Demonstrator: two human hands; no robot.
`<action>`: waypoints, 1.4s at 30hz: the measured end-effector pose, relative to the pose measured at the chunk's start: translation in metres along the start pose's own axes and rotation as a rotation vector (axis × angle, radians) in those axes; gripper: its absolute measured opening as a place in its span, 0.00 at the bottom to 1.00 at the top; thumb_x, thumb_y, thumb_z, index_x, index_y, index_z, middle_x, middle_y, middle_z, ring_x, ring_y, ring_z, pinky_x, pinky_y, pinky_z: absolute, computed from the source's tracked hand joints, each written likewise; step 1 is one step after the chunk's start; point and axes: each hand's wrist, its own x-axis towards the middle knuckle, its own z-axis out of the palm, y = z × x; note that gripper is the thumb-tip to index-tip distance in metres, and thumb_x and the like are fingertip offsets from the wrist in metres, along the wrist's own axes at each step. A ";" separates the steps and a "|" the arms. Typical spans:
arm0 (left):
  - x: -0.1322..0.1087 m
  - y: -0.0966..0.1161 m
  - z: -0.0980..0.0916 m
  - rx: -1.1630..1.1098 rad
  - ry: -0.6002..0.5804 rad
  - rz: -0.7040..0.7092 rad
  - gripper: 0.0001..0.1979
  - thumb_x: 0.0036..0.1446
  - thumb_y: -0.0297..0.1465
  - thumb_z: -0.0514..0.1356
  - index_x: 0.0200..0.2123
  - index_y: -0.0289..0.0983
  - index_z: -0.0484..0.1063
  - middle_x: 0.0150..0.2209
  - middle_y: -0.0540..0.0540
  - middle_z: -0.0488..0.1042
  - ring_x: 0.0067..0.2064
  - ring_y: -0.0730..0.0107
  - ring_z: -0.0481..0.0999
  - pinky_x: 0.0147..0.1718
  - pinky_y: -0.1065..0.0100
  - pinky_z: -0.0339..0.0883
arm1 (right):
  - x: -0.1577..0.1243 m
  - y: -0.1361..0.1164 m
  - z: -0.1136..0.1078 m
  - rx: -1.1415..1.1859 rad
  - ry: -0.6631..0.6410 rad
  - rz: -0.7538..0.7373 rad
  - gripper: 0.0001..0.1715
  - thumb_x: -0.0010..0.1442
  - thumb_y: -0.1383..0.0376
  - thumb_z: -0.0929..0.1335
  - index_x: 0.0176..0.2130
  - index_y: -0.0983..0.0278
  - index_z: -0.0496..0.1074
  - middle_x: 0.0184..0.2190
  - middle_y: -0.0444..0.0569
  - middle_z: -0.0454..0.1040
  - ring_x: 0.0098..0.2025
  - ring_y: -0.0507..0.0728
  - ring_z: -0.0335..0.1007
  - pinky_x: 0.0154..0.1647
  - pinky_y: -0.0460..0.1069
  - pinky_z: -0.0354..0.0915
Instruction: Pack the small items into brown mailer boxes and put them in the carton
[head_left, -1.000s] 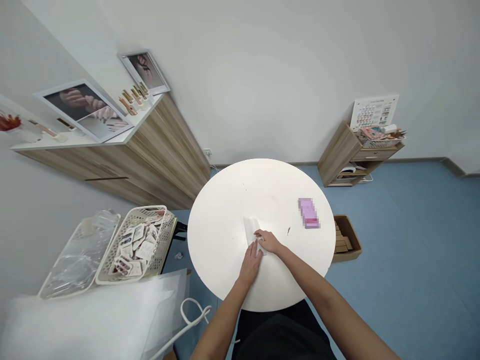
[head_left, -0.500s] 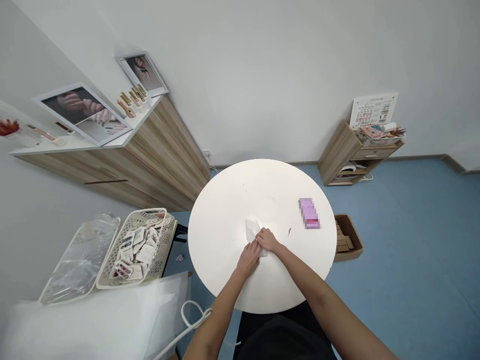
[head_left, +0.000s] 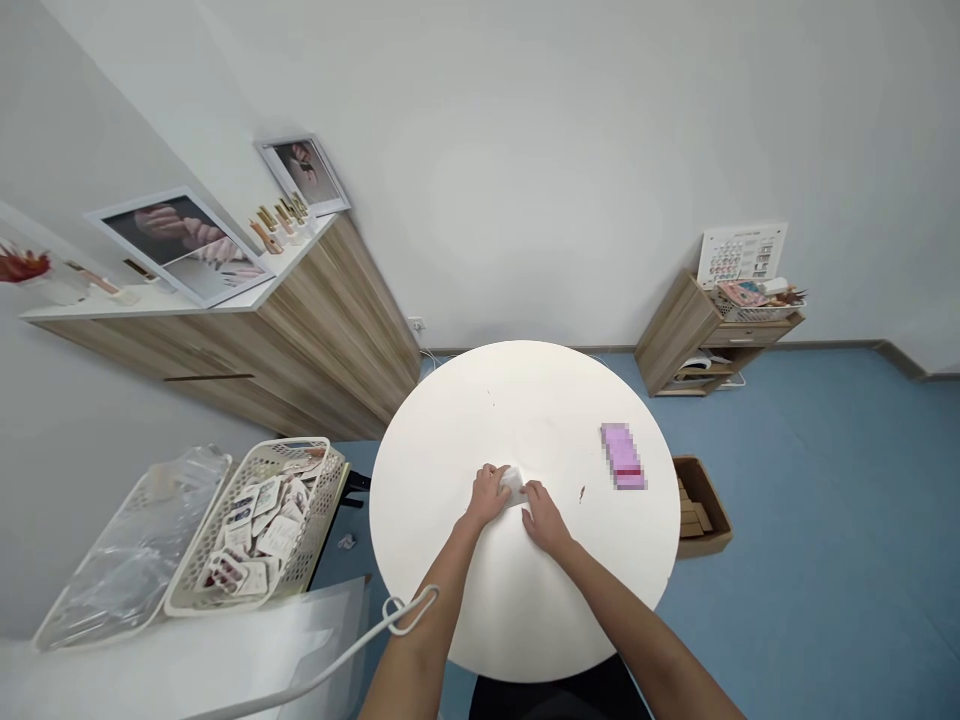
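Observation:
A small white sheet (head_left: pixel 514 484), thin and folded like a tissue, lies on the round white table (head_left: pixel 525 610). Whether it is paper or plastic I cannot tell. My left hand (head_left: pixel 488 494) grips its left side, fingers curled over the edge. On the opposite side, my right hand (head_left: pixel 541 514) pinches the right edge with bent fingers. The two hands are a short way apart, with the sheet between them. A blurred-out purple rectangle (head_left: pixel 622 457) lies farther right on the tabletop.
Left of the table stand a white basket (head_left: pixel 259 530) of packets and a tray with clear plastic (head_left: pixel 135 550). A white cable (head_left: pixel 337 652) crosses near my left forearm. A cardboard box (head_left: pixel 703 508) sits on the floor at right. Wooden cabinets (head_left: pixel 330 320) line the wall.
My hands were together over the sheet and are now apart at its two sides. The sheet was longer and flatter; now it looks smaller and folded. The view has tilted slightly up.

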 end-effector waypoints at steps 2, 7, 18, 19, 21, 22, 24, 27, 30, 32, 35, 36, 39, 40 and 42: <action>0.004 -0.005 0.005 0.044 0.025 -0.022 0.25 0.59 0.30 0.49 0.60 0.44 0.63 0.50 0.43 0.66 0.51 0.59 0.66 0.51 0.57 0.63 | -0.001 -0.002 0.003 -0.127 -0.050 -0.105 0.32 0.55 0.74 0.60 0.59 0.65 0.61 0.61 0.60 0.60 0.62 0.62 0.57 0.59 0.60 0.62; -0.002 -0.011 0.018 0.146 0.186 0.012 0.23 0.65 0.31 0.45 0.61 0.46 0.63 0.56 0.44 0.69 0.56 0.59 0.65 0.52 0.55 0.63 | 0.000 -0.002 0.003 -0.335 -0.201 -0.092 0.42 0.54 0.75 0.60 0.66 0.65 0.54 0.68 0.59 0.52 0.68 0.65 0.46 0.65 0.63 0.50; -0.081 0.011 0.074 0.396 0.373 -0.003 0.32 0.61 0.26 0.46 0.69 0.45 0.47 0.69 0.47 0.52 0.68 0.56 0.52 0.66 0.42 0.39 | 0.011 -0.014 -0.016 -0.474 -0.324 -0.058 0.39 0.55 0.71 0.61 0.66 0.64 0.58 0.65 0.58 0.58 0.67 0.65 0.49 0.66 0.60 0.45; -0.082 0.014 0.074 0.393 0.345 -0.032 0.34 0.61 0.26 0.46 0.69 0.45 0.44 0.70 0.48 0.50 0.69 0.55 0.49 0.65 0.40 0.38 | 0.012 -0.015 -0.018 -0.487 -0.333 -0.057 0.39 0.55 0.71 0.61 0.65 0.64 0.58 0.65 0.58 0.58 0.67 0.65 0.49 0.66 0.60 0.45; -0.081 0.020 0.069 0.358 0.255 -0.068 0.35 0.60 0.27 0.47 0.69 0.45 0.42 0.70 0.49 0.47 0.70 0.55 0.46 0.65 0.39 0.38 | 0.015 -0.018 -0.020 -0.519 -0.346 -0.047 0.38 0.55 0.71 0.62 0.64 0.65 0.60 0.64 0.58 0.60 0.67 0.66 0.49 0.66 0.60 0.44; -0.081 0.023 0.064 0.331 0.200 -0.071 0.35 0.60 0.28 0.48 0.69 0.45 0.43 0.71 0.48 0.46 0.70 0.55 0.45 0.65 0.40 0.39 | 0.016 -0.019 -0.020 -0.537 -0.344 -0.037 0.37 0.54 0.70 0.62 0.63 0.65 0.62 0.64 0.59 0.60 0.67 0.67 0.49 0.66 0.60 0.44; -0.083 0.027 0.050 0.277 0.123 -0.091 0.35 0.59 0.28 0.49 0.69 0.43 0.45 0.71 0.48 0.45 0.71 0.55 0.43 0.65 0.42 0.42 | 0.017 -0.021 -0.017 -0.560 -0.302 -0.023 0.35 0.54 0.69 0.62 0.62 0.67 0.64 0.64 0.61 0.60 0.67 0.69 0.47 0.66 0.63 0.43; -0.104 0.026 0.026 0.187 0.193 -0.136 0.34 0.58 0.27 0.50 0.68 0.42 0.47 0.72 0.46 0.40 0.71 0.57 0.41 0.66 0.45 0.43 | 0.015 -0.025 -0.004 -0.506 -0.167 -0.112 0.34 0.56 0.68 0.61 0.62 0.67 0.62 0.64 0.62 0.59 0.67 0.70 0.47 0.65 0.66 0.43; -0.151 0.009 0.002 0.111 0.325 -0.207 0.29 0.60 0.29 0.51 0.65 0.41 0.54 0.70 0.43 0.47 0.71 0.58 0.45 0.66 0.45 0.42 | 0.013 -0.043 0.020 -0.376 -0.101 -0.310 0.33 0.58 0.67 0.59 0.62 0.65 0.60 0.62 0.62 0.61 0.66 0.71 0.49 0.63 0.68 0.47; -0.196 -0.012 -0.014 0.081 0.431 -0.300 0.25 0.62 0.30 0.51 0.62 0.41 0.60 0.68 0.41 0.54 0.70 0.57 0.49 0.66 0.43 0.43 | 0.012 -0.069 0.040 -0.305 -0.129 -0.429 0.32 0.58 0.66 0.59 0.61 0.67 0.60 0.61 0.64 0.62 0.65 0.71 0.51 0.62 0.68 0.49; -0.286 -0.051 -0.036 0.083 0.598 -0.475 0.22 0.63 0.31 0.51 0.60 0.41 0.63 0.66 0.40 0.60 0.69 0.56 0.52 0.65 0.42 0.44 | 0.005 -0.129 0.080 -0.222 -0.219 -0.584 0.32 0.59 0.65 0.59 0.62 0.68 0.59 0.61 0.63 0.62 0.63 0.70 0.53 0.61 0.67 0.52; -0.319 -0.064 -0.041 0.097 0.648 -0.538 0.21 0.63 0.31 0.51 0.60 0.40 0.63 0.65 0.40 0.60 0.69 0.56 0.52 0.65 0.43 0.44 | -0.002 -0.153 0.095 -0.201 -0.251 -0.633 0.32 0.60 0.65 0.59 0.62 0.68 0.58 0.61 0.63 0.62 0.63 0.70 0.54 0.61 0.66 0.52; -0.423 -0.095 -0.054 0.151 0.782 -0.717 0.21 0.65 0.32 0.50 0.60 0.37 0.62 0.65 0.38 0.60 0.69 0.56 0.52 0.66 0.46 0.45 | -0.033 -0.231 0.141 -0.159 -0.348 -0.789 0.32 0.61 0.64 0.59 0.62 0.70 0.58 0.61 0.64 0.62 0.62 0.68 0.55 0.61 0.64 0.54; -0.456 -0.103 -0.057 0.173 0.822 -0.767 0.21 0.65 0.33 0.50 0.60 0.37 0.62 0.65 0.37 0.60 0.68 0.56 0.52 0.65 0.47 0.45 | -0.047 -0.257 0.156 -0.146 -0.377 -0.844 0.31 0.61 0.64 0.59 0.62 0.71 0.58 0.61 0.64 0.62 0.62 0.68 0.55 0.61 0.63 0.54; -0.517 -0.114 -0.063 0.224 0.888 -0.843 0.21 0.66 0.33 0.49 0.60 0.36 0.61 0.64 0.36 0.61 0.68 0.55 0.53 0.65 0.48 0.47 | -0.078 -0.307 0.182 -0.112 -0.428 -0.951 0.31 0.61 0.65 0.59 0.63 0.71 0.58 0.61 0.64 0.62 0.63 0.67 0.56 0.61 0.63 0.54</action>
